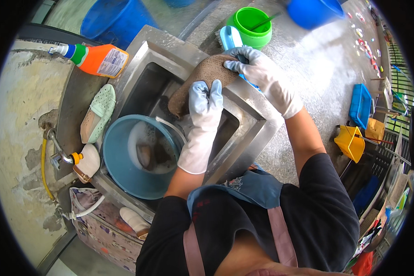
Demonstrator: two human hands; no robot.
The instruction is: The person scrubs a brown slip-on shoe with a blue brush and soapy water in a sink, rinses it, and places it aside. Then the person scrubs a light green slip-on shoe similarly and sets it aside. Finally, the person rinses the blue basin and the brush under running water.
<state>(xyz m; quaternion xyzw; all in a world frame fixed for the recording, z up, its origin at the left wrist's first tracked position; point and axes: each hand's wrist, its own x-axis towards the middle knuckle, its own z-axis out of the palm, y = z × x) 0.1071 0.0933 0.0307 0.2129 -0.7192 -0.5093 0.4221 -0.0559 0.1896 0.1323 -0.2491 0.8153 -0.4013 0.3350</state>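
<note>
Both my hands wear white rubber gloves and grip a brown, mesh-textured shoe (203, 74) above the steel sink (148, 74). My left hand (205, 103) pinches its near side between thumb and fingers. With fingers on its far end, my right hand (253, 67) holds it near the sink corner. A blue-handled scrub brush (231, 37) lies just beyond, partly hidden by the right glove. In the sink stands a blue bucket (120, 162) with sudsy water and a brownish object in it, too murky to name. A pale green shoe (100, 112) rests on the left ledge.
An orange spray bottle (103, 60) lies by the sink's far left corner. A faucet (60, 155) juts from the wall near a white shoe (89, 162); another white shoe (134, 220) lies nearer me. A green pot (255, 27) and blue tubs (114, 20) stand beyond the sink.
</note>
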